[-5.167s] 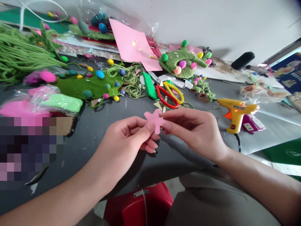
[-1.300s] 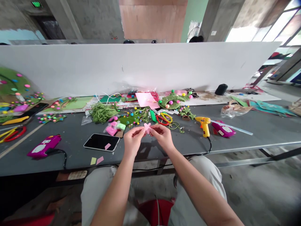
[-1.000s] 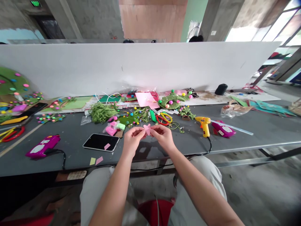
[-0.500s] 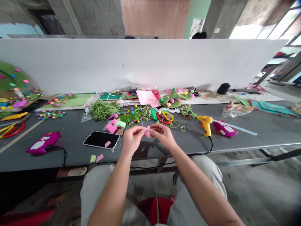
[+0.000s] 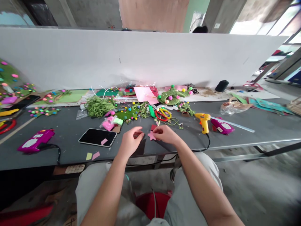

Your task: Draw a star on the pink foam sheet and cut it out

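Note:
A small pink star-shaped cutout [image 5: 151, 136] is at the table surface near the front edge, its left points showing. My right hand [image 5: 166, 134] pinches its right side between thumb and fingertips. To the left, my left hand [image 5: 132, 139] hovers with loosely curled fingers, thumb apart from them, and nothing shows between them. A small dark red piece [image 5: 154, 127] lies just behind the star, partly covered by my right hand. Scissors with red and yellow handles [image 5: 163, 115] rest farther back.
A phone [image 5: 97, 137] lies left of my hands, a yellow glue gun [image 5: 203, 121] to the right. Purple devices [image 5: 37, 141] sit toward both sides. Green yarn [image 5: 100, 106], pompom-studded green pieces [image 5: 128, 113] and a pink sheet [image 5: 145, 95] spread along the back below a white partition [image 5: 150, 59].
Both hands held the pink star between them earlier. Now my left hand has let go and moved apart, while my right hand has brought the star down to the table. The view has shifted slightly.

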Tool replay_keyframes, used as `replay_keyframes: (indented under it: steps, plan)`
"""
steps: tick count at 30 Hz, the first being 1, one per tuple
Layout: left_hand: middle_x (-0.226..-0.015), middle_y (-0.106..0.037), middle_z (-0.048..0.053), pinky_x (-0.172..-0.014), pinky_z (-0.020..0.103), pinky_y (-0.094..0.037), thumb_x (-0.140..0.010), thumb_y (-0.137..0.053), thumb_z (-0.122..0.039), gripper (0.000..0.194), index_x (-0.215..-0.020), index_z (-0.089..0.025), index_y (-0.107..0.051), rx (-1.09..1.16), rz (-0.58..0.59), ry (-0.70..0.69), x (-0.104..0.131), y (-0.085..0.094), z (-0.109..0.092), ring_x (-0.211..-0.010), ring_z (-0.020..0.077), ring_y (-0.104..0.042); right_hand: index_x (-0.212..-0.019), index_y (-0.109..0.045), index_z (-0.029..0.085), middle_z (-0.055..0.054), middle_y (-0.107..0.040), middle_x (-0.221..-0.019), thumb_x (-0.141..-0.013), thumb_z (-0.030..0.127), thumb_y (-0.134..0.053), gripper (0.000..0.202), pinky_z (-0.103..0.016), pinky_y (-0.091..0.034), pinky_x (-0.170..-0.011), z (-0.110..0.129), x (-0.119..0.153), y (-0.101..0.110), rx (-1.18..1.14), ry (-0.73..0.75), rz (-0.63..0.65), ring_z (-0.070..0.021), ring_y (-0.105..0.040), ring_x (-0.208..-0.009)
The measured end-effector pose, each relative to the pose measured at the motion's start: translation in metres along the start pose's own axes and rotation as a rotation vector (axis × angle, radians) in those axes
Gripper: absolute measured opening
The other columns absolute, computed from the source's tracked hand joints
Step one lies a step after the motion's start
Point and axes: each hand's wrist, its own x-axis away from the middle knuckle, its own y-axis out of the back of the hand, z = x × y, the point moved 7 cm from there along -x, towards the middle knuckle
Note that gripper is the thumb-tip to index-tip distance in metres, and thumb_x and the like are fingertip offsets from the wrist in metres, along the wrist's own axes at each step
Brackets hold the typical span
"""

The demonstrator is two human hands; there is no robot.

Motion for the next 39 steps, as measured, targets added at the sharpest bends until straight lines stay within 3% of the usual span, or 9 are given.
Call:
replay_keyframes:
  steps: [2, 5, 13, 17, 20, 28, 31, 39]
  plan:
    - [-0.099, -0.081, 0.009, -0.082, 0.036, -0.057, -0.085, -0.075, -0.030, 0.017, -0.099, -0.024, -0.082, -0.040, 0.040, -0.048, 0.008, -0.002, -0.005, -0.089, 0.0256, -0.075, -0.069, -0.077, 0.016, 0.001, -0.069, -0.056, -0.065, 0.014, -0.074, 0.005, -0.024, -0.039, -0.049, -0.003, -0.001, 0.002, 0.035, -0.005, 0.005, -0.0122, -0.055, -0.050]
    - [-0.101, -0.080, 0.008, -0.087, 0.036, -0.056, -0.087, -0.073, -0.029, 0.013, -0.095, -0.026, -0.083, -0.064, 0.078, -0.089, 0.016, -0.009, -0.009, -0.093, 0.0266, -0.073, -0.069, -0.078, 0.017, 0.001, -0.070, -0.058, -0.065, 0.012, -0.074, 0.007, -0.023, -0.040, -0.050, -0.003, -0.001, 0.000, 0.043, -0.006, 0.008, -0.0123, -0.056, -0.053]
    - [-0.116, -0.082, 0.010, -0.094, 0.040, -0.062, -0.086, -0.079, -0.035, 0.035, -0.119, -0.023, -0.082, 0.102, 0.166, -0.019, 0.007, -0.020, 0.003, -0.103, 0.0292, -0.078, -0.082, -0.079, 0.016, 0.000, -0.072, -0.068, -0.071, 0.027, -0.084, 0.016, -0.027, -0.053, -0.060, 0.015, 0.009, -0.005, -0.127, -0.027, 0.084, -0.0131, -0.063, -0.060]
    - [-0.119, -0.081, 0.011, -0.096, 0.041, -0.064, -0.085, -0.082, -0.039, 0.044, -0.126, -0.023, -0.080, 0.210, 0.228, 0.016, 0.009, -0.014, -0.005, -0.105, 0.0299, -0.080, -0.087, -0.080, 0.015, -0.001, -0.073, -0.072, -0.073, 0.034, -0.088, 0.025, -0.024, -0.051, -0.058, 0.021, 0.012, -0.006, -0.211, -0.034, 0.158, -0.0114, -0.062, -0.061]
    - [-0.114, -0.083, 0.012, -0.095, 0.041, -0.065, -0.081, -0.086, -0.043, 0.045, -0.121, -0.023, -0.082, 0.264, 0.262, 0.021, 0.011, -0.009, -0.015, -0.102, 0.0307, -0.080, -0.088, -0.081, 0.014, -0.001, -0.072, -0.072, -0.074, 0.037, -0.089, 0.028, -0.022, -0.048, -0.056, 0.022, 0.014, -0.008, -0.257, -0.037, 0.207, -0.0104, -0.060, -0.061]
    - [-0.089, -0.083, 0.010, -0.081, 0.040, -0.068, -0.073, -0.091, -0.049, 0.035, -0.093, -0.021, -0.085, 0.342, 0.178, 0.054, 0.005, -0.005, -0.012, -0.080, 0.0281, -0.081, -0.094, -0.079, 0.013, -0.001, -0.071, -0.071, -0.071, 0.038, -0.093, 0.036, -0.022, -0.049, -0.054, 0.026, 0.016, -0.013, -0.325, -0.046, 0.242, -0.0107, -0.061, -0.059]
    - [-0.085, -0.082, 0.010, -0.079, 0.040, -0.068, -0.072, -0.092, -0.050, 0.035, -0.088, -0.020, -0.084, 0.357, 0.143, 0.055, 0.004, -0.002, -0.013, -0.077, 0.0283, -0.081, -0.102, -0.074, 0.017, 0.002, -0.070, -0.070, -0.071, 0.039, -0.093, 0.042, -0.023, -0.050, -0.057, 0.026, 0.015, -0.012, -0.370, -0.020, 0.183, -0.0106, -0.061, -0.058]
    - [-0.085, -0.082, 0.010, -0.078, 0.040, -0.068, -0.073, -0.092, -0.050, 0.036, -0.088, -0.019, -0.083, 0.357, 0.074, 0.041, 0.002, 0.002, -0.017, -0.078, 0.0277, -0.081, -0.089, -0.075, 0.018, 0.000, -0.071, -0.075, -0.077, 0.043, -0.089, 0.031, -0.027, -0.055, -0.066, 0.030, 0.009, -0.008, -0.352, 0.113, 0.045, -0.0126, -0.063, -0.065]
